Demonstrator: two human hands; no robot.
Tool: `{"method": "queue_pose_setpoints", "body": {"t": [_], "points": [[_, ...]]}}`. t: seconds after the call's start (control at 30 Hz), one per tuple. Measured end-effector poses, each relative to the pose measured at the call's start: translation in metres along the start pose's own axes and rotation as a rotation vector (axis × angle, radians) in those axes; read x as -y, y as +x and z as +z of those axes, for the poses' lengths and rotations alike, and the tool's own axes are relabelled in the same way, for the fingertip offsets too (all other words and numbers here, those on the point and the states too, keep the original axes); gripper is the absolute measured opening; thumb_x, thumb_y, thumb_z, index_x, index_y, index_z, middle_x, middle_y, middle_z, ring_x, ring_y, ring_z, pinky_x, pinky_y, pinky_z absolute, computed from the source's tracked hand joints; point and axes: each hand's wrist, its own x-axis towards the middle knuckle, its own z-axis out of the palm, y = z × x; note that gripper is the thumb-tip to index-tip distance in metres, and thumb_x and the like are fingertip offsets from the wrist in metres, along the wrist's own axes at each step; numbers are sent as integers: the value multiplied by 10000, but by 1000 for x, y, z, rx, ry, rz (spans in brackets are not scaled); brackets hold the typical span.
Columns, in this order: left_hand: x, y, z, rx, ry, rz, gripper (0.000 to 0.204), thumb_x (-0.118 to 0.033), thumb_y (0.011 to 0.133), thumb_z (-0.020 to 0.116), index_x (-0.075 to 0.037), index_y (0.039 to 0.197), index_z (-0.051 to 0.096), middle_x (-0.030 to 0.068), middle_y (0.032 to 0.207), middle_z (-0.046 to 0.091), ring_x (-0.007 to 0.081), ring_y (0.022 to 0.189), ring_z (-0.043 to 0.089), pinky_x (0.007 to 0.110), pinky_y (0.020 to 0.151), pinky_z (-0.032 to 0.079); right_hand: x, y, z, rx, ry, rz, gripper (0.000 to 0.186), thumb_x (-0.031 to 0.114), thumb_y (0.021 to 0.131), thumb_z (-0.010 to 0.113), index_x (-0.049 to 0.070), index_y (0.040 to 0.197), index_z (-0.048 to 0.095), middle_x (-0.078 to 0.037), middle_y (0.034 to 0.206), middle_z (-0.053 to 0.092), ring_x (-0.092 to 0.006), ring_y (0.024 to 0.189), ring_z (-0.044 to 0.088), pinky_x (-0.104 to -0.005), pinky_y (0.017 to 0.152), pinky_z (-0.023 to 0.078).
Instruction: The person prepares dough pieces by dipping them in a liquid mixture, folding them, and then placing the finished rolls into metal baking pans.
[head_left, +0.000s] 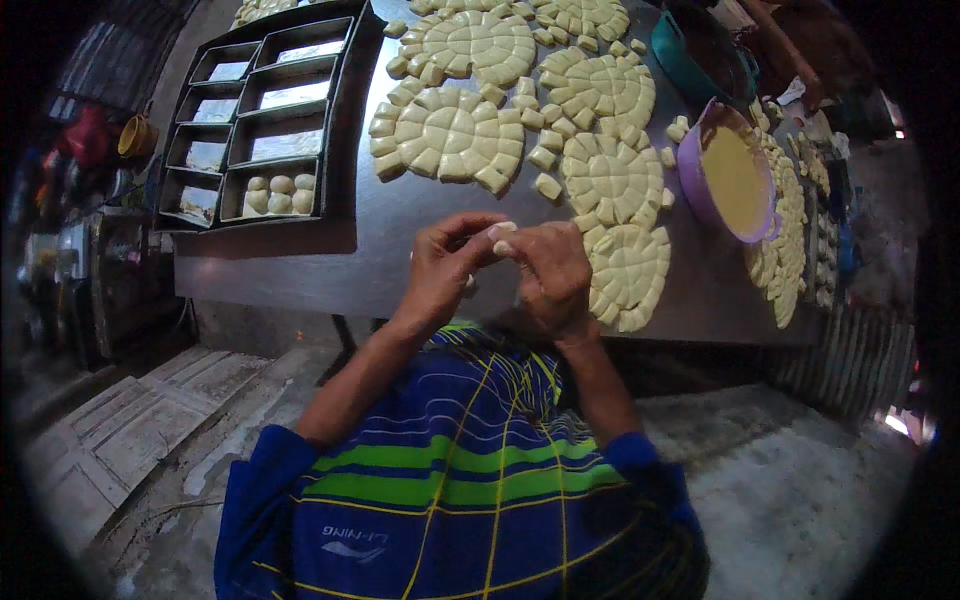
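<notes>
Close together above the table's near edge, my left hand [445, 268] and my right hand [556, 272] meet fingertip to fingertip. Both are closed on a small pale dough piece [506, 244] pinched between thumbs and fingers. Another bit of dough [470, 284] shows under my left palm. Beyond my hands lie rounds of dough cut into segments [447, 138], with loose cut pieces [547, 186] beside them. To the left stands a dark metal baking pan [232, 140] with rectangular compartments; its near right one holds several smooth dough balls [280, 195].
A purple bowl [697, 180] of yellowish batter stands on the right, with a teal basin [672, 60] behind it. More cut dough [782, 250] lies past the bowl. The metal table [270, 270] ends just in front of my body. A panelled board [130, 430] lies on the floor at left.
</notes>
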Motion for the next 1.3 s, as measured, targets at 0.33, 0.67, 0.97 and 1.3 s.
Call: {"method": "queue_pose_setpoints", "body": {"t": [0.33, 0.67, 0.97, 1.3], "points": [[-7, 5, -9, 87, 134, 26, 147, -135, 910, 695, -16, 996, 692, 74, 978, 707, 98, 811, 646, 248, 674, 524, 8, 17, -3, -25, 274, 445, 161, 79, 842, 727, 31, 995, 744, -131, 938, 705, -231, 840, 693, -322, 733, 549], [-3, 12, -9, 102, -58, 42, 456, 20, 881, 650, -38, 1283, 442, 111, 1006, 674, 187, 974, 655, 319, 813, 550, -22, 5, 0, 179, 746, 879, 180, 68, 813, 765, -13, 968, 725, -97, 876, 728, -113, 838, 671, -277, 750, 548], [16, 30, -31, 407, -489, 37, 830, 117, 676, 587, -27, 1441, 298, 83, 897, 631, 241, 968, 660, 411, 1065, 419, 1, -2, 17, 25, 848, 807, 270, -26, 835, 695, -14, 1103, 667, -96, 1034, 711, -154, 897, 675, -268, 843, 546], [-1, 26, -68, 139, -491, 74, 704, -99, 761, 615, -4, 1410, 362, 129, 1058, 633, 275, 1095, 593, 476, 1118, 331, -24, -96, 82, 199, -50, 234, 428, -69, 704, 632, 21, 1122, 666, -101, 1091, 629, -302, 1045, 585, -398, 827, 532]]}}
